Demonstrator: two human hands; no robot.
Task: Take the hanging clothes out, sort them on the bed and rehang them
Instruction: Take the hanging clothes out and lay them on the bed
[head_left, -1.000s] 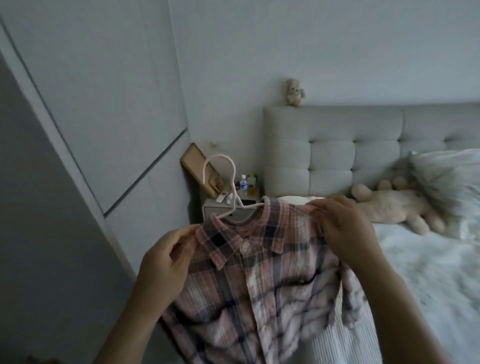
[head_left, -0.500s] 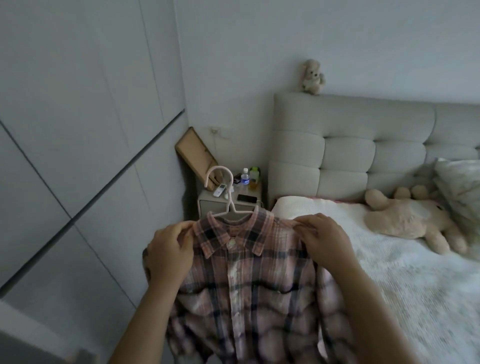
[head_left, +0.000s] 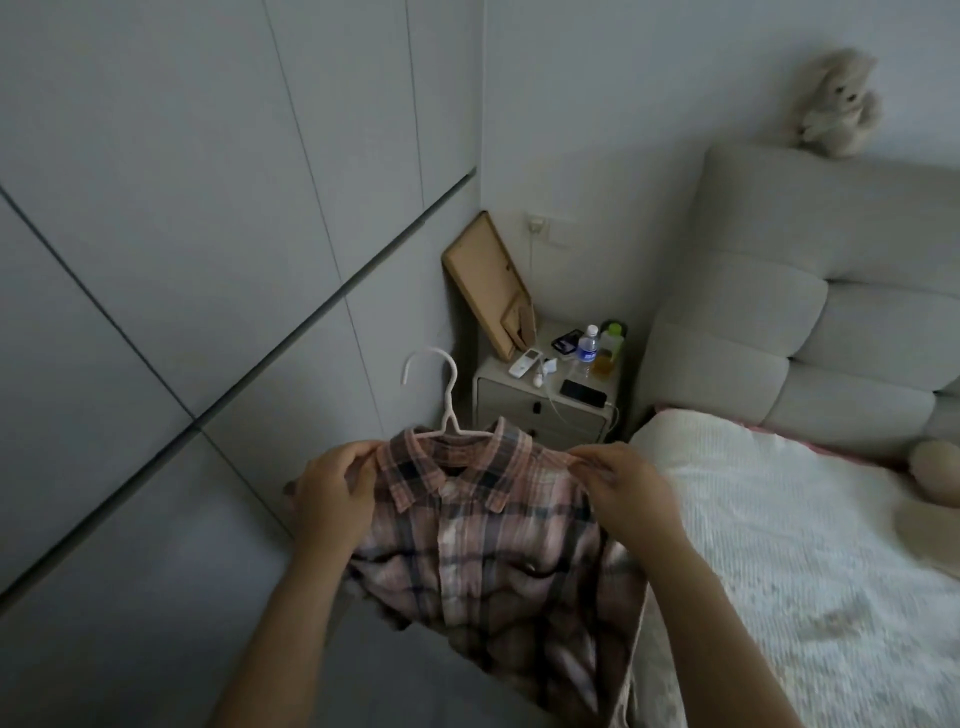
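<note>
We hold up a plaid shirt (head_left: 493, 525) on its hanger (head_left: 441, 395).
Our left hand (head_left: 332, 493) and right hand (head_left: 623, 483) each pinch a shoulder.

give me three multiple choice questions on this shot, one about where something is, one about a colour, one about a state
1. Where does the small plush toy sit?
A. on top of the headboard
B. on the nightstand
C. on the floor

2. What colour is the hanger in the plaid shirt?
A. black
B. white
C. red

3. How is the shirt held?
A. lying flat on the bed
B. draped over one arm
C. on its hanger, with a hand at each shoulder

Answers:
1. A, it perches on the headboard's top edge against the wall.
2. B, the hook rising from the collar is white.
3. C, the left hand and right hand each have a grip on a shoulder, and the hook stands above the collar.
</note>
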